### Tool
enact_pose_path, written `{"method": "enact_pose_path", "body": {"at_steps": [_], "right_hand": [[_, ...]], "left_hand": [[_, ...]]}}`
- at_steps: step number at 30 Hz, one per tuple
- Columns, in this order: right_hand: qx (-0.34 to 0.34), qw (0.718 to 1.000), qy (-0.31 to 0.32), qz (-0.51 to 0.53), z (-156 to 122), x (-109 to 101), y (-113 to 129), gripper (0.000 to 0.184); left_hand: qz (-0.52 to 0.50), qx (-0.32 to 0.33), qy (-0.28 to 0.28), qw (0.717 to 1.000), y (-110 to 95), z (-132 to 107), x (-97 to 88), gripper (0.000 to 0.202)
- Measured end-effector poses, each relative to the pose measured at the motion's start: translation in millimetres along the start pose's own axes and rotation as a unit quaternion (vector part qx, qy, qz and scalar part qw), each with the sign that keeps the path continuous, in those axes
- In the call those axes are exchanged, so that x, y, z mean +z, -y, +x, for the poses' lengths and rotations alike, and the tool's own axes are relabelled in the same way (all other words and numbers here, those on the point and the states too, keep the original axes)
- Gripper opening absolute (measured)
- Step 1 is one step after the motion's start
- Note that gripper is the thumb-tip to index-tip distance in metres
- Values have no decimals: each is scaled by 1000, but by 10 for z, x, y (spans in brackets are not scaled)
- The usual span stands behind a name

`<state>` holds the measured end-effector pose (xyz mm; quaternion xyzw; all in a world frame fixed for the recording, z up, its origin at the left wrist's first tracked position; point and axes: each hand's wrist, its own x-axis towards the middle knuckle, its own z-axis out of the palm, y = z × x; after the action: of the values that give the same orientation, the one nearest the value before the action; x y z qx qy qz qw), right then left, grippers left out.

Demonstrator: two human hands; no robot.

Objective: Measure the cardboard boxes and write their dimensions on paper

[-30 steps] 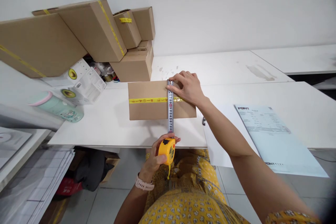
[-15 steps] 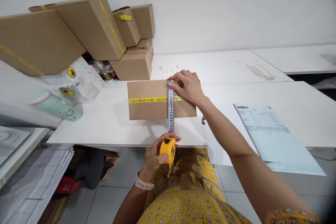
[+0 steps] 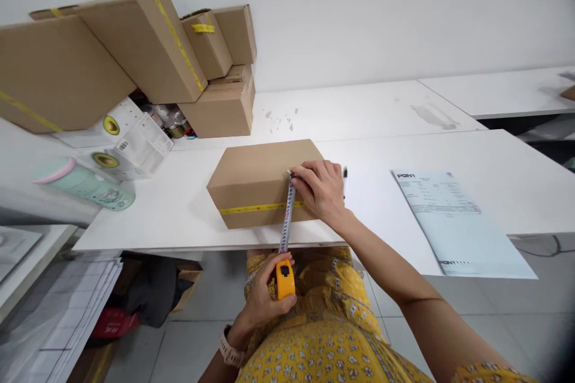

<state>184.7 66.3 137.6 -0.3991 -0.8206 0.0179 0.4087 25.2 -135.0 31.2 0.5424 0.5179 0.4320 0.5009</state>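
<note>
A cardboard box (image 3: 258, 167) rests on the white table, with two of its faces showing and yellow printed tape along the nearer one. My left hand (image 3: 263, 293) is closed around the yellow case of a tape measure (image 3: 284, 280), just off the table's front edge. From there the silver blade (image 3: 286, 221) runs up across the taped face. At the edge between the two faces, my right hand (image 3: 321, 191) pinches the blade's end, its fingers against the box. That hand covers part of the box's right side.
Several cardboard boxes (image 3: 215, 116) are stacked at the back left. Near them are white cartons with avocado pictures (image 3: 148, 143) and a mint bottle (image 3: 94, 185). To the right lie a pen (image 3: 345, 173), white paper (image 3: 371, 209) and a pale blue printed sheet (image 3: 467, 227).
The box has tipped, so a second face now shows behind the taped one. Both hands have come nearer my body with the tape measure, and its blade now slants.
</note>
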Motion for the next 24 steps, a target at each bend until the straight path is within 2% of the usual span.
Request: {"method": "enact_pose_path", "body": {"at_steps": [2,4,8,12,16,20,22,24], "right_hand": [[26,999,-24,28,-121,19,-25,24],[64,994,-48,68,-223,-47,-65,20],[157,965,-76,197,-468,-424,-175,14],[240,922,-94,290,-804,-740,-224,8],[225,923,-55,308,-1037,-754,-55,5],[175,938,2,298,-1078,-705,160,11],[147,941,20,304,-1050,-723,152,15],[141,943,12,302,-994,-743,-6,18]], "left_hand": [[36,0,5,999,30,-41,-39,70],[84,19,26,996,19,-76,-97,73],[168,83,83,979,-140,-93,-226,83],[149,143,94,974,-417,42,-217,88],[117,179,112,970,-670,287,-9,94],[110,216,115,963,-879,479,207,92],[121,229,99,961,-977,526,235,89],[151,246,66,955,-1078,565,183,85]]}}
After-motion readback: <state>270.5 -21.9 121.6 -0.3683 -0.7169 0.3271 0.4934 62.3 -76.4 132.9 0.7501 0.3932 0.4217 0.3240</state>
